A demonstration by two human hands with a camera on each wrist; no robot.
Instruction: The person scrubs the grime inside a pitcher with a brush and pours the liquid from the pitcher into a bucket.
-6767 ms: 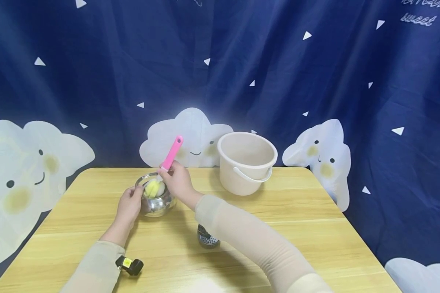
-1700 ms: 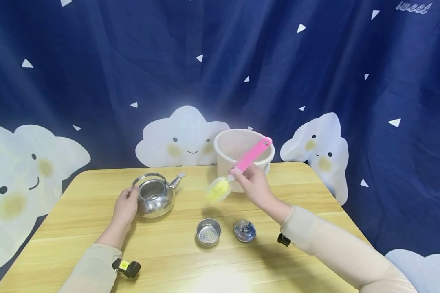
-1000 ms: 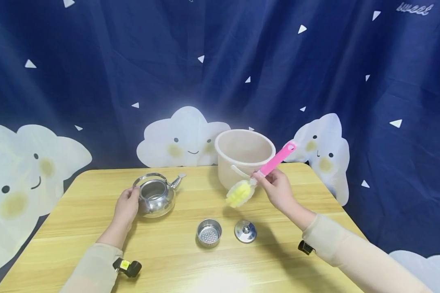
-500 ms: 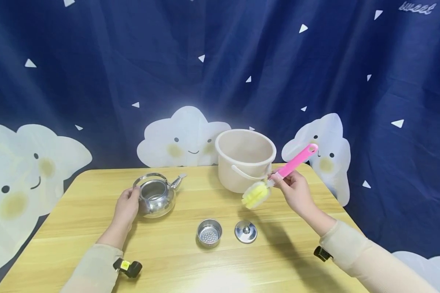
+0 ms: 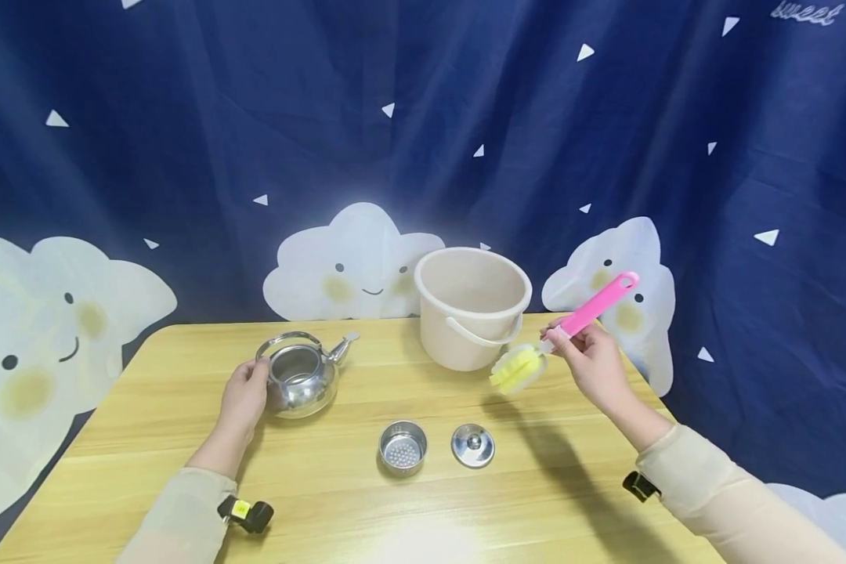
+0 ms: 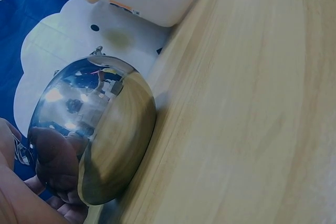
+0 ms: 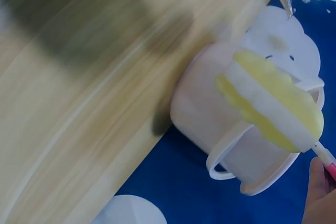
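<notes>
A shiny steel teapot (image 5: pixel 301 394) without its lid stands on the left of the table, spout pointing right. My left hand (image 5: pixel 245 394) grips its left side where the hoop handle (image 5: pixel 271 342) meets the body; some fingers are hidden behind it. The left wrist view shows the rounded teapot body (image 6: pixel 94 129) close up, fingers at its lower left. Raised over the right of the table, my right hand (image 5: pixel 595 364) pinches a sponge brush (image 5: pixel 518 370) near where its pink handle starts. The yellow and white sponge head points down and left, in front of the bucket.
A cream bucket (image 5: pixel 458 345) with a carrying handle stands at the back of the wooden table (image 5: pixel 310 486). Nearer the front lie a perforated steel strainer cup (image 5: pixel 403 450) and a round steel lid (image 5: pixel 473 446) with a knob. A dark blue curtain (image 5: pixel 324 117) hangs behind.
The sponge brush has come out of the teapot and moved right in my right hand, past the front of the bucket. My left hand has stayed at the teapot, whose spout now shows.
</notes>
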